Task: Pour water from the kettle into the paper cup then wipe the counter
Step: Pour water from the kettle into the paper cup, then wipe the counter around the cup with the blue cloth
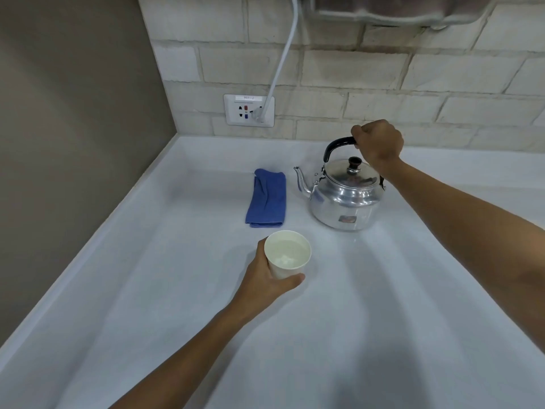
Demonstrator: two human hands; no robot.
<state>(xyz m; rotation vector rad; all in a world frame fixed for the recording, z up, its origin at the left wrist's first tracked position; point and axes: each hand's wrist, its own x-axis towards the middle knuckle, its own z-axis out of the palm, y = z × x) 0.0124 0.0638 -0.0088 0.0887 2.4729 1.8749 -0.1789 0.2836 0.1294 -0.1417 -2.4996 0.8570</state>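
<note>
Looking down through the head camera, I am holding the paper cup (287,254) in my left grip (267,276), fingers and thumb wrapped around its wall, near the middle of the white table (147,290); the cup is looking already filled with water, though the pale inside is making the level hard to judge. My right grip (377,141) is closing in a fist over the black handle (336,146) of the kettle (343,196), which is sitting upright toward the back edge of the table, lid on, spout (300,178) pointing left toward the blue cloth (267,199). The cloth is lying folded just beside the spout, its long axis running from the back edge toward me, between the kettle and the table's left edge. I am judging the pouring as done and the wiping as the step ahead. That turns on the cloth: it is lying beyond the cup and slightly left of it, nearer my left grip than my right, so the left is needing to let go of the cup first.
</note>
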